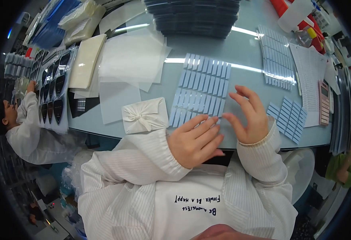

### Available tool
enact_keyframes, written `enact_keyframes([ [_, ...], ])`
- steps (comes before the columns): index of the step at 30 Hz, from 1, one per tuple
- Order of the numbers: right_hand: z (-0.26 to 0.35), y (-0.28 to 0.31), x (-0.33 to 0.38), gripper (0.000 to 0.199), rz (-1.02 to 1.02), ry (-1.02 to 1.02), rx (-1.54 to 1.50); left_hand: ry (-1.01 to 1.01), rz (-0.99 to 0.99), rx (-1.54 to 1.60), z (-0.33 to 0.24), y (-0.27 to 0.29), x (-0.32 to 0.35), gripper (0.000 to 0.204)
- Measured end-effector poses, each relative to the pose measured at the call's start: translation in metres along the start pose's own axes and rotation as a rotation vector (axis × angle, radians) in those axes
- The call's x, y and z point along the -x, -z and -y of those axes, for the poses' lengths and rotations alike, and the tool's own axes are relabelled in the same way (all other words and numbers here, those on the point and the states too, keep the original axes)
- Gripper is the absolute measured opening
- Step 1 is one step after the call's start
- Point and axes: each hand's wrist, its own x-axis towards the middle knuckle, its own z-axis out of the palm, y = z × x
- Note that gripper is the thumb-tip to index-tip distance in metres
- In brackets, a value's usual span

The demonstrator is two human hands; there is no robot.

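In front of me on the table lies a sheet of pale blue strips (202,82) set out in several rows. My left hand (194,141) is over its near edge, fingers stretched out and pointing right, and I see nothing held in it. To the right of the sheet is my right hand (250,117), its thumb and curved fingers apart around a bare gap. Whether either hand touches the sheet, I cannot tell. A knotted white cloth bundle (144,116) rests left of the sheet. Smaller pieces of similar blue strips (290,120) lie beyond my right wrist.
A tall stack of dark sheets (191,18) stands at the back. Translucent papers (131,56) and a cream packet (88,60) are on the left. At right are wrapped strips (276,56), a pink calculator (324,102) and a bottle (305,37). Another person (27,124) sits far left.
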Motion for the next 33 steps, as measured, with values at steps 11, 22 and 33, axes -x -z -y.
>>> enact_keyframes([
  [11,0.016,-0.024,-0.005,0.084,0.285,0.164,0.144,0.336,0.185,0.023,0.003,0.035,0.033,0.049],
  [22,0.022,-0.022,0.014,0.081,0.407,0.141,0.312,0.360,0.119,-0.279,0.058,0.101,0.039,0.035],
  [33,0.024,-0.019,0.014,0.077,0.397,0.150,0.291,0.831,0.037,-0.660,0.189,0.173,0.145,0.054],
])
